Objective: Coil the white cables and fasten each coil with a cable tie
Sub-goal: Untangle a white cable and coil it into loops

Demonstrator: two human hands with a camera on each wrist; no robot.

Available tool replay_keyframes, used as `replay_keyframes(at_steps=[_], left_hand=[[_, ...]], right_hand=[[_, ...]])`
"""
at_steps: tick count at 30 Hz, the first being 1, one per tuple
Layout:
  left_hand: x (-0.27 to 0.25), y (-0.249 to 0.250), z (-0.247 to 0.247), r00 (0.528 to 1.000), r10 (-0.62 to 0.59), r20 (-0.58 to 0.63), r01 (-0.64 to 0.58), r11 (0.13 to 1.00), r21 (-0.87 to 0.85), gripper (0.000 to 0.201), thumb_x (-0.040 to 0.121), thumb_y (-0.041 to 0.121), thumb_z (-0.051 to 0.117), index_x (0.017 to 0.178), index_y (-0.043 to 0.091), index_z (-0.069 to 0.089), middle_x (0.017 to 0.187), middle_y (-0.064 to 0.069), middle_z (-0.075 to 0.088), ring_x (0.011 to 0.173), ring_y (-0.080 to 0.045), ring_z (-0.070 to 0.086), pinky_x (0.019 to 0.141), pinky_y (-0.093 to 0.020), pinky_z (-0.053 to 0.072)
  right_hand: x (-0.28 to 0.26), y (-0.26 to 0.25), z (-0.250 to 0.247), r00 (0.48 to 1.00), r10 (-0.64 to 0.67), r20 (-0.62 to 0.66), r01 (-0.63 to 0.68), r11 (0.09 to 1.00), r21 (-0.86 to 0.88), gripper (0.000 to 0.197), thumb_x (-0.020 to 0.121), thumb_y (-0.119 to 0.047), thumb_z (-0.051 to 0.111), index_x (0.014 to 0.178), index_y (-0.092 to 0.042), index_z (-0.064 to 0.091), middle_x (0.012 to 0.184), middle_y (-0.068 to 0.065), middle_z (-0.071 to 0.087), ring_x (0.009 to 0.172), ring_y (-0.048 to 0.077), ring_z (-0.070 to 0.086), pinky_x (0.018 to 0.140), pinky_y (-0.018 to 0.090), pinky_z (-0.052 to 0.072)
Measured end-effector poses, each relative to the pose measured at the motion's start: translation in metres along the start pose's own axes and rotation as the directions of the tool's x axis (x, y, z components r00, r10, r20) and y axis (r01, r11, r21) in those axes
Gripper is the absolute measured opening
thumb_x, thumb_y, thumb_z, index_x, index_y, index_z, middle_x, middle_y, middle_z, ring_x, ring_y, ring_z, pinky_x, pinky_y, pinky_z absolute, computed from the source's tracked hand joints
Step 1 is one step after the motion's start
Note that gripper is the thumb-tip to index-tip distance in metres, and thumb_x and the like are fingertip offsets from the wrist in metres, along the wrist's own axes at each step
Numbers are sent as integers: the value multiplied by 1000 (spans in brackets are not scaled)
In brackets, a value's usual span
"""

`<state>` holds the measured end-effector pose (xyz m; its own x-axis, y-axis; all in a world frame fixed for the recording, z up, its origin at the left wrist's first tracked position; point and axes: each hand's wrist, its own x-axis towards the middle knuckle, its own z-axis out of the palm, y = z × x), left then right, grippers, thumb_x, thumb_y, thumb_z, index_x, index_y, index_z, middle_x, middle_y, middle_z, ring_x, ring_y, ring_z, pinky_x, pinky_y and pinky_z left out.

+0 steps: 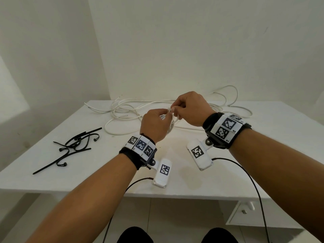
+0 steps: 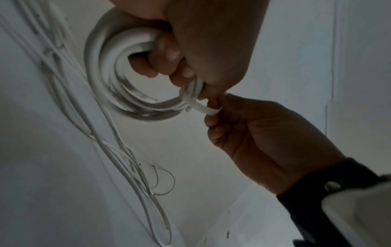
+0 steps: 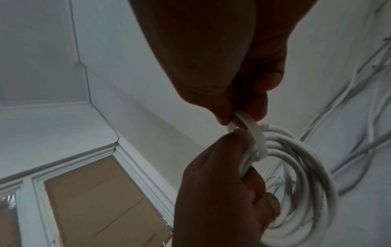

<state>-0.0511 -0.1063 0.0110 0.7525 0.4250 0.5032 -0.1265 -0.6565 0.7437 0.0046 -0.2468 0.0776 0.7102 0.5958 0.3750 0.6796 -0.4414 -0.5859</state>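
Observation:
My left hand (image 1: 156, 122) grips a small coil of white cable (image 2: 101, 66) above the table's middle, with fingers curled through the loops. A white cable tie (image 2: 204, 107) is looped round the coil beside those fingers. My right hand (image 1: 190, 108) pinches the tie's strap between thumb and fingertips, touching the left hand. In the right wrist view the tie (image 3: 257, 135) arcs from the right hand (image 3: 237, 117) down onto the coil (image 3: 306, 167), which the left hand (image 3: 217, 192) holds. The tie's head is partly hidden by fingers.
Loose white cables (image 1: 133, 109) sprawl across the back of the white table (image 1: 254, 163), some trailing off the far right. Several black cable ties (image 1: 75, 146) lie in a heap at the left. Black camera leads hang off the near edge.

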Motion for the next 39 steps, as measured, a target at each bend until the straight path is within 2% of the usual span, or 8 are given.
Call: replay_keyframes(at_steps=[10, 15, 19, 23, 26, 28, 35, 39], left_hand=[[-1, 4, -2, 994, 64, 84, -68, 997, 38, 21, 91, 40, 58, 89, 30, 77, 80, 8, 73, 75, -6, 67, 61, -22, 50], [-4, 5, -4, 966, 157, 206, -171, 984, 55, 23, 91, 37, 57, 86, 30, 78, 72, 6, 72, 69, -9, 65, 59, -27, 49], [-2, 4, -6, 986, 68, 153, -50, 992, -114, 20, 94, 32, 61, 92, 24, 80, 81, 10, 75, 76, 2, 67, 67, -10, 45], [-7, 9, -7, 972, 30, 234, 12, 984, -178, 19, 95, 24, 62, 95, 17, 80, 70, 13, 71, 58, 5, 61, 57, -6, 39], [-9, 9, -5, 963, -3, 270, 55, 981, -187, 20, 96, 23, 60, 96, 17, 80, 57, 17, 64, 48, 3, 54, 54, -12, 38], [-10, 8, -3, 955, -39, 293, 105, 971, -215, 21, 95, 20, 58, 94, 17, 79, 48, 15, 56, 40, -2, 44, 52, -21, 35], [-3, 12, -9, 942, -84, 326, 225, 878, -422, 22, 95, 15, 57, 96, 9, 78, 54, 3, 46, 42, -11, 32, 47, -24, 27], [-2, 15, -12, 926, -113, 361, 287, 831, -476, 23, 96, 11, 54, 100, -2, 73, 53, 4, 37, 44, -11, 26, 48, -27, 23]], right_hand=[[-4, 18, 0, 976, 134, 172, -198, 873, 447, 19, 87, -13, 74, 102, -5, 66, 68, 7, 71, 61, 18, 64, 57, 25, 46], [-7, 22, -8, 958, 139, 252, -242, 863, 444, 14, 87, -13, 75, 97, -4, 70, 73, 12, 72, 59, 17, 64, 56, 25, 45], [-5, 20, -11, 951, 156, 266, -249, 898, 364, 13, 91, -20, 69, 95, -8, 70, 78, 3, 74, 69, 12, 66, 57, 25, 46], [-7, 17, -23, 889, 206, 410, -386, 817, 428, 18, 99, -12, 57, 106, 0, 68, 86, 6, 73, 69, 13, 66, 50, 15, 48], [-3, 11, -20, 934, 161, 318, -172, 985, 6, 15, 99, -20, 55, 99, -13, 69, 85, -7, 68, 76, 7, 60, 64, 21, 46], [-1, 9, -15, 965, 99, 242, -59, 984, -168, 17, 100, -24, 54, 100, -16, 68, 89, -10, 63, 83, 9, 56, 75, 25, 41], [2, 10, -4, 996, 87, 2, -85, 970, 228, 17, 101, -16, 50, 90, -15, 64, 74, -9, 66, 59, -2, 57, 58, 11, 41], [3, 6, -5, 996, 83, 30, -89, 943, 321, 23, 102, -13, 46, 85, -18, 61, 81, 0, 68, 64, 8, 57, 62, 20, 43]])
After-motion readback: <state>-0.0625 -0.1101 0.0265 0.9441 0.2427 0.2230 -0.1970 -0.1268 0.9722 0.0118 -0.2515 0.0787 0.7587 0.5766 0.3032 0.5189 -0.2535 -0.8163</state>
